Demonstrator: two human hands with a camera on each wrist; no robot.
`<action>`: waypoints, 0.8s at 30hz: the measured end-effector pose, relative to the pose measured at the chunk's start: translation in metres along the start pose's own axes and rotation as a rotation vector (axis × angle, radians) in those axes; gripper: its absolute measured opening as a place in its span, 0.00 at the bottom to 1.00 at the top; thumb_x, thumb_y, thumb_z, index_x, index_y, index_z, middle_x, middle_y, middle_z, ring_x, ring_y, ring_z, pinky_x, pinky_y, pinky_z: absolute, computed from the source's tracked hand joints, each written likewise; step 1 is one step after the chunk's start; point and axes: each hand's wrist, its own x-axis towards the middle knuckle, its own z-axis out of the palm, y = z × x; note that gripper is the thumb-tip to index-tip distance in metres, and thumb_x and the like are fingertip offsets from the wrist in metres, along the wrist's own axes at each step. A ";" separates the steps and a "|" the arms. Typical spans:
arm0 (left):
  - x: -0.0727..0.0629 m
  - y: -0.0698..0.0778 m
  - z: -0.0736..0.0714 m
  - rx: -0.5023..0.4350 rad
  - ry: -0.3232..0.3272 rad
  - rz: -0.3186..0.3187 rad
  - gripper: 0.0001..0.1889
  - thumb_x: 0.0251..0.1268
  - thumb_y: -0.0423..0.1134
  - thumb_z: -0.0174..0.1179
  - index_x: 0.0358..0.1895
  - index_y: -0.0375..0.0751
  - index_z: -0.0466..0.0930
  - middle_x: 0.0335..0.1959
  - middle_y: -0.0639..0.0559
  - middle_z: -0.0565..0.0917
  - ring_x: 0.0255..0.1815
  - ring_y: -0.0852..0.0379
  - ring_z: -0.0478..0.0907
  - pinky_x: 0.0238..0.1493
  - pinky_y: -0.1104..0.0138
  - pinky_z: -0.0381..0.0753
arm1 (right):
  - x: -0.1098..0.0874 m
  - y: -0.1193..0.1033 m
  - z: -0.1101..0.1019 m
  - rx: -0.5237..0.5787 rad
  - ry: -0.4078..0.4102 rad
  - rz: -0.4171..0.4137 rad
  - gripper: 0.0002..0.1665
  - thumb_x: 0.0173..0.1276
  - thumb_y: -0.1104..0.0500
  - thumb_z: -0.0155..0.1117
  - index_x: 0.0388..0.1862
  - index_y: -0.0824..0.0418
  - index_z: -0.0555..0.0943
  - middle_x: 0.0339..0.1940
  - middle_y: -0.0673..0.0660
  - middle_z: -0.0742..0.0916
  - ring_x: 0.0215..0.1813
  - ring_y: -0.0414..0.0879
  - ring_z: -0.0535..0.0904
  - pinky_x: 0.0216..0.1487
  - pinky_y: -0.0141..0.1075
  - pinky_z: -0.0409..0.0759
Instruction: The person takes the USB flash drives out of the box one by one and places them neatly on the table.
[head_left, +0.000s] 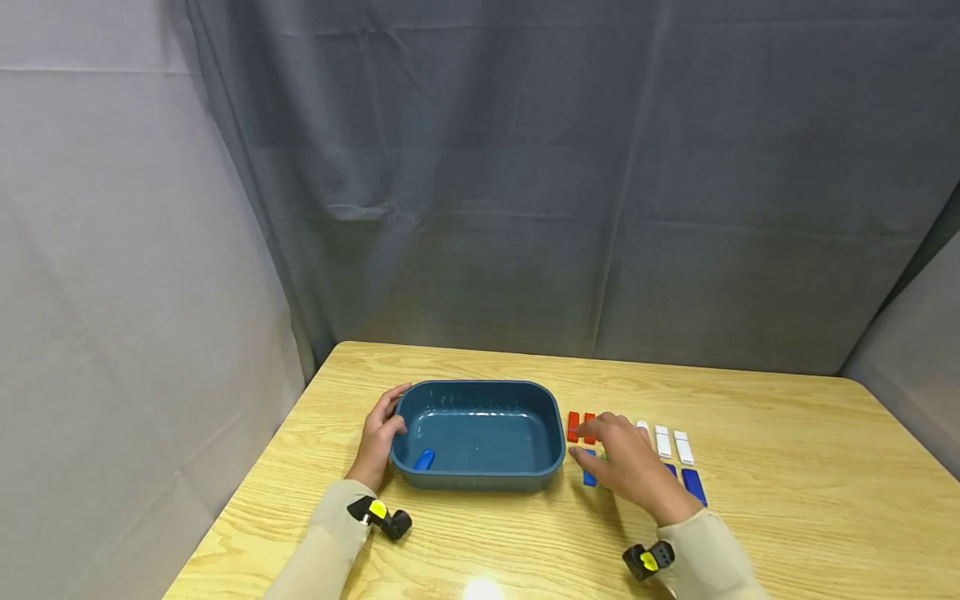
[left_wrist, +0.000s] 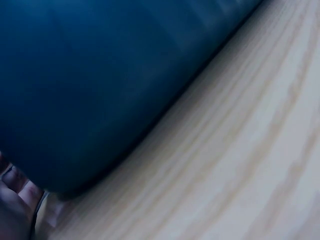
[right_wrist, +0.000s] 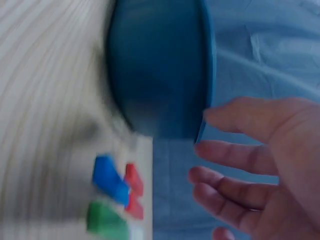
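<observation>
A dark teal plastic basin point(head_left: 480, 482) rests on the table, one blue stick point(head_left: 424, 460) lying in its near left corner. At the basin's left end my left hand point(head_left: 377, 442) holds the rim, thumb over the edge and fingers along the outside. My right hand point(head_left: 630, 460) hovers over a group of small sticks that look like USB flash drives, fingers apart and nothing held. Near its fingertips are a red stick point(head_left: 573, 427) and a blue stick point(head_left: 589, 477). A green stick point(right_wrist: 106, 220) shows below it in the right wrist view.
White sticks point(head_left: 663, 442) and a dark blue stick point(head_left: 693, 485) lie right of the right hand, which partly covers the group. The wooden table point(head_left: 810, 467) ends at a grey curtain point(head_left: 480, 208) behind. A pale cloth wall point(head_left: 120, 292) stands to the left.
</observation>
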 end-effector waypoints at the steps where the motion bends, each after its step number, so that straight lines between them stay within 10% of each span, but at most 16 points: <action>1: 0.000 0.000 0.000 -0.004 -0.003 -0.003 0.35 0.48 0.22 0.46 0.66 0.40 0.69 0.61 0.39 0.75 0.61 0.44 0.70 0.53 0.66 0.65 | 0.001 -0.004 0.000 0.011 0.030 -0.023 0.10 0.61 0.54 0.69 0.39 0.57 0.86 0.39 0.54 0.84 0.43 0.50 0.77 0.39 0.46 0.65; 10: -0.009 0.025 0.001 -0.029 -0.051 -0.028 0.34 0.51 0.19 0.45 0.68 0.33 0.66 0.62 0.33 0.72 0.62 0.38 0.68 0.53 0.66 0.66 | 0.016 -0.040 0.011 0.116 0.146 -0.138 0.04 0.62 0.58 0.68 0.29 0.52 0.82 0.28 0.43 0.80 0.35 0.44 0.76 0.41 0.43 0.70; 24: -0.015 0.033 0.007 -0.021 -0.055 -0.030 0.34 0.51 0.20 0.45 0.68 0.32 0.65 0.63 0.31 0.71 0.63 0.37 0.67 0.54 0.65 0.65 | 0.031 -0.094 0.059 0.120 -0.074 -0.202 0.10 0.68 0.50 0.60 0.37 0.52 0.84 0.34 0.45 0.83 0.41 0.44 0.77 0.41 0.45 0.66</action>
